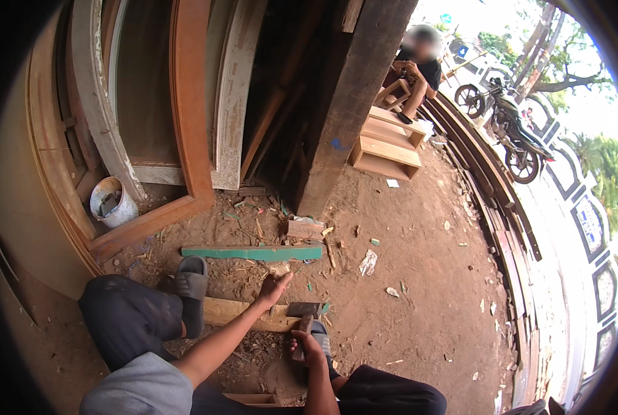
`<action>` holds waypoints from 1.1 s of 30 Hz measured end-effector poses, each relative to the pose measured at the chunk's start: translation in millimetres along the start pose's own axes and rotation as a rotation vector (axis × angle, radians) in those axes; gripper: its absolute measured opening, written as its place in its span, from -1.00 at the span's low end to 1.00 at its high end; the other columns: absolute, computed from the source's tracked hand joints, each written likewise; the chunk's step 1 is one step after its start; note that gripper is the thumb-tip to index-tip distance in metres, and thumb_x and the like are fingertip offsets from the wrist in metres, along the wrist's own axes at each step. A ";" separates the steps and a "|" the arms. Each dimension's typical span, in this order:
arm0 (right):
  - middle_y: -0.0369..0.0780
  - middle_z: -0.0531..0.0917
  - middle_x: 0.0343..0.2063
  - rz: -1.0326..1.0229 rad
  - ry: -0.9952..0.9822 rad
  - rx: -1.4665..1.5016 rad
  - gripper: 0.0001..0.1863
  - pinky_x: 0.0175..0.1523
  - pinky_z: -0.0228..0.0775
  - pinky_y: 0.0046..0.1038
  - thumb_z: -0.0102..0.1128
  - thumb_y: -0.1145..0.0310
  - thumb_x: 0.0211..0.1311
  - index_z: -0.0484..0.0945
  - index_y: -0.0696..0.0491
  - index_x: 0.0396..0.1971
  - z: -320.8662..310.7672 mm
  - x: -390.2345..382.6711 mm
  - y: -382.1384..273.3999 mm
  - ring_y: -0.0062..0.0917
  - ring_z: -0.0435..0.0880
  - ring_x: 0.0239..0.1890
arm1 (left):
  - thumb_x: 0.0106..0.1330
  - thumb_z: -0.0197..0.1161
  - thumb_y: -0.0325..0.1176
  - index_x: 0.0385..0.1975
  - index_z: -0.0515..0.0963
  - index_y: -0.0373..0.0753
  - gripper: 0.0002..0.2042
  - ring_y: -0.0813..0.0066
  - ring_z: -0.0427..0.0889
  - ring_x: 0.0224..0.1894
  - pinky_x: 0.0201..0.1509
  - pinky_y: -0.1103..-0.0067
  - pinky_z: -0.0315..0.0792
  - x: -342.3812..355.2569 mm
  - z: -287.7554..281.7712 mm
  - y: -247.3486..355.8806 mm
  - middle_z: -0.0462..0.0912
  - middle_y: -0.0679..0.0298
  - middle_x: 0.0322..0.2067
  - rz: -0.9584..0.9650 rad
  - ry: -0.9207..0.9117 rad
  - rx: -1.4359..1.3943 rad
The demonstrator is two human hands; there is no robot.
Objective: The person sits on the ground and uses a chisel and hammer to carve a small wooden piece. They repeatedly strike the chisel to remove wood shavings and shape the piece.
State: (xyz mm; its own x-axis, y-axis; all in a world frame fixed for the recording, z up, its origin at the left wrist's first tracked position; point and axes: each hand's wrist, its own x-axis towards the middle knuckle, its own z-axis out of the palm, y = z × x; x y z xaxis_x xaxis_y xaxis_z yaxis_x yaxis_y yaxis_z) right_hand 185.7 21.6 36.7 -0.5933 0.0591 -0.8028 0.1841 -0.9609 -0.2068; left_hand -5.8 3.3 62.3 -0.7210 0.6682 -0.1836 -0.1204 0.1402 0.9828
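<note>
My left hand (274, 289) is closed above a yellowish timber (236, 311), near a small pale scrap (278, 267); I cannot make out what, if anything, it grips. My right hand (305, 346) is closed on the wooden handle of a hatchet-like tool (303, 309), whose dark head is over the timber's right end. A green-painted board (247, 252) lies just beyond, with a short wood block (305, 227) behind it. My sandaled feet (190, 287) flank the timber.
Door frames (191, 138) lean at left, beside a bucket (112, 204). A thick post (330, 138) stands ahead. Back right, a person (416, 76) sits behind wooden boxes (385, 162). Long planks (496, 200) line the right side, near a motorcycle (513, 138). Scraps litter the dirt (420, 277).
</note>
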 end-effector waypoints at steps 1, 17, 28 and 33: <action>-0.35 0.31 -0.76 0.003 0.001 0.004 -0.80 -0.62 0.25 -0.62 0.00 0.35 0.12 0.26 0.02 -0.63 -0.2 0.6 0.3 -0.64 0.30 -0.73 | 0.07 0.12 0.05 -0.74 0.38 -0.26 -0.56 0.63 0.33 -0.68 -0.56 0.60 0.22 3.5 -3.2 -5.5 0.35 0.37 -0.78 -0.004 -0.010 -0.008; -0.32 0.35 -0.75 -0.123 0.097 0.005 -0.86 -0.65 0.28 -0.58 0.01 0.44 0.08 0.27 0.06 -0.59 -1.4 26.4 -4.4 -0.60 0.32 -0.75 | 0.06 0.17 0.01 -0.76 0.36 -0.19 -0.60 0.64 0.30 -0.73 -0.61 0.62 0.16 3.1 1.9 -1.4 0.34 0.40 -0.80 -0.022 -0.039 -0.089; -0.27 0.41 -0.73 -0.631 0.462 -0.401 -0.80 -0.68 0.25 -0.54 0.10 0.36 0.01 0.33 0.16 -0.54 96.4 -64.2 -43.2 -0.58 0.41 -0.76 | 0.07 0.14 0.02 -0.66 0.41 -0.28 -0.58 0.60 0.41 -0.64 -0.48 0.61 0.32 10.4 -10.9 -2.2 0.41 0.33 -0.72 -0.068 -0.002 -0.011; -0.23 0.50 -0.67 -0.524 0.457 -0.609 -0.74 -0.62 0.23 -0.53 0.13 0.27 -0.07 0.44 0.18 -0.51 47.0 -30.3 -17.6 -0.56 0.45 -0.71 | 0.10 0.12 0.02 -0.62 0.44 -0.31 -0.58 0.60 0.40 -0.62 -0.49 0.61 0.31 2.2 -4.7 -4.2 0.40 0.34 -0.72 -0.031 -0.067 -0.041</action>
State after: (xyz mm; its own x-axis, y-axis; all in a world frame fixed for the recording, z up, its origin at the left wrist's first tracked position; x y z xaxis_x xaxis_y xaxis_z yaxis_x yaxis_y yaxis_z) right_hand 163.7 24.1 91.0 -0.3740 0.6715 -0.6397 0.4365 -0.4811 -0.7603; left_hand -10.1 0.8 57.9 -0.6692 0.7117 -0.2139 -0.1709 0.1327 0.9763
